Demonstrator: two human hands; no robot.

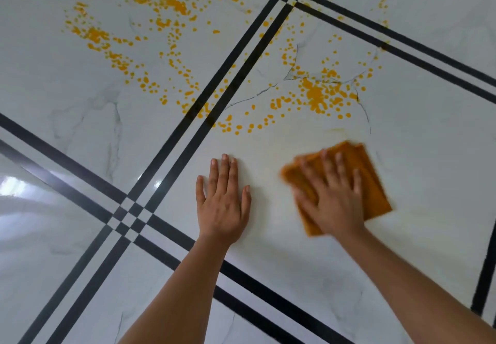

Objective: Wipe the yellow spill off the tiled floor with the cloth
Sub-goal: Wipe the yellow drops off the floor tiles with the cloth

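Cloth [359,172] under flat right hand [332,204], beside spill [316,94].

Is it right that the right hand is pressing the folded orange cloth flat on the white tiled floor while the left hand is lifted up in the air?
Not quite. In the head view the left hand is not in the air: it lies palm down, fingers spread, on the white tiled floor. The rest holds: the right hand presses the folded orange cloth flat on the floor.
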